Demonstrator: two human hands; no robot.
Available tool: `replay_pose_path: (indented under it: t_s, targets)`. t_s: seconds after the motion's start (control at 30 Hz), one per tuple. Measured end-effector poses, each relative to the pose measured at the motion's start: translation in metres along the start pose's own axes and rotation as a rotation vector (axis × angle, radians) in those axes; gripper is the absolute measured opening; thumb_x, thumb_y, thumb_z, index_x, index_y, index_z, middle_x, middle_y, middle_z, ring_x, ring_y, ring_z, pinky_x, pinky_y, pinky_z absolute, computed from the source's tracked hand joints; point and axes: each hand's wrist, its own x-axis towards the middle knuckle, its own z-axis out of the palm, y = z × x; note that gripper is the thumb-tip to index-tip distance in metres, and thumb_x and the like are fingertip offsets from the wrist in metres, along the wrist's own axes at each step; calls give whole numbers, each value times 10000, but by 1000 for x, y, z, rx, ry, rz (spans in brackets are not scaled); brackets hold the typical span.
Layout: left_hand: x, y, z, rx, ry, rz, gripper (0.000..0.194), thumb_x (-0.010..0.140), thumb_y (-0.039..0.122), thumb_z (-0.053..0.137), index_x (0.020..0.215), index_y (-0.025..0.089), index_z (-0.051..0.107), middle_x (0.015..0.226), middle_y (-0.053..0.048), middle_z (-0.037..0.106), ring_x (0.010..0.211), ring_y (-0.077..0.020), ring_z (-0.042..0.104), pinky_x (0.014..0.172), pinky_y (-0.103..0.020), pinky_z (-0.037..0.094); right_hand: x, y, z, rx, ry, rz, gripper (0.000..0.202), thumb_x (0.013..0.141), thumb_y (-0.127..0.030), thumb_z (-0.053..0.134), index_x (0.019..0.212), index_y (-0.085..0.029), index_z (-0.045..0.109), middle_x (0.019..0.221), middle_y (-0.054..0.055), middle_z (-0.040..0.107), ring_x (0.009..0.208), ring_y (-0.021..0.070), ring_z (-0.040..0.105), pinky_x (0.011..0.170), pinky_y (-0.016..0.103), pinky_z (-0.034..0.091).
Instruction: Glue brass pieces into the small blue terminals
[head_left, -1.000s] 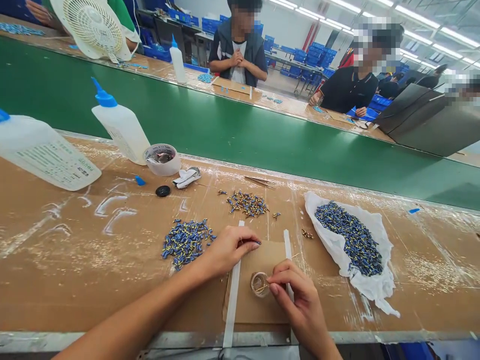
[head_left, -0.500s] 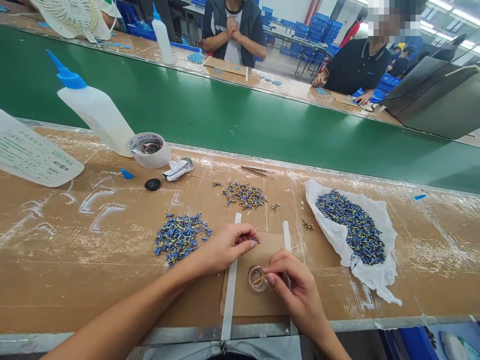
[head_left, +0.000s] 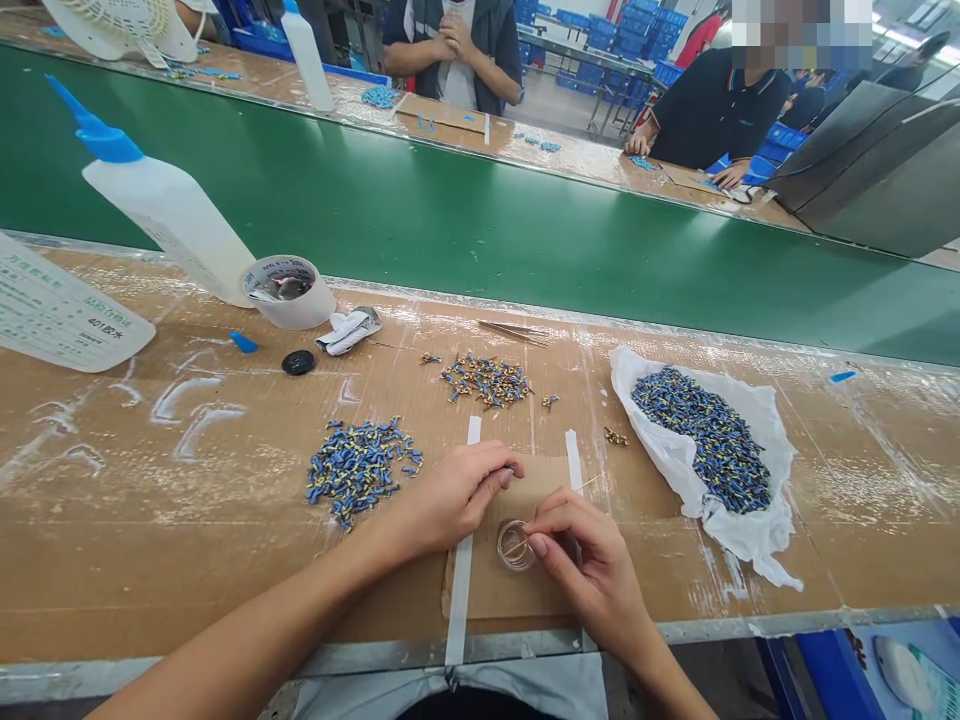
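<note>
My left hand [head_left: 469, 492] pinches a tiny blue piece [head_left: 512, 468] between thumb and fingertips, above the cardboard pad [head_left: 517, 605]; most of the piece is hidden. Between the fingers of my right hand [head_left: 589, 560] is a thin wooden toothpick [head_left: 517, 547], its tip down in a small clear round dish [head_left: 516, 560] on the pad. Left of my left hand lies a pile of small blue and yellow pieces [head_left: 360, 465]. Beyond the pad is a smaller heap of blue and gold pieces [head_left: 487, 380]. White paper [head_left: 780, 450] at the right bears many more blue pieces [head_left: 705, 440].
Two white squeeze bottles, one upright with a blue nozzle [head_left: 176, 220], stand at the left by a tape roll [head_left: 300, 300]. A black cap [head_left: 298, 362] and tweezers [head_left: 517, 332] lie nearby. Past the green belt [head_left: 450, 220], two people sit at another bench.
The whole view has shifted slightly. My left hand stays pinched on its piece, and the toothpick remains in the dish with my right hand holding it.
</note>
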Motion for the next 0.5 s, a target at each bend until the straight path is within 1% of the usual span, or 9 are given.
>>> replay_pose_path:
  t_s: [0.13,0.23,0.4,0.5]
  targets:
    - [0,2,1,-20,22,-6,218,1007,211,389,1059,182,599,978,12,591,904,-82,519,846,-232,392,-1,-2,0,4,-2,0,142,891,-104,577,980,-205,622,906,-9,560,860,41,529,739,193,420]
    - [0,4,0,-48,26,-36,222,991,198,420,1083,188,622,1001,16,607,915,-78,533,850,-230,400,-2,-2,0,5,-1,8,132,893,-113,576,975,-205,621,901,-9,564,855,45,533,741,201,428]
    - [0,4,-1,-195,-11,-137,238,999,265,419,1110,196,619,861,22,599,773,-63,524,720,-209,395,-2,-2,1,12,-4,24,133,899,-116,572,981,-207,625,903,-8,567,851,46,533,732,199,421]
    - [0,6,-2,-217,-55,-179,241,994,300,426,1110,204,614,863,22,596,730,-69,498,665,-222,367,-1,-1,2,20,-4,29,135,897,-116,574,978,-209,629,902,-6,565,848,50,530,730,204,420]
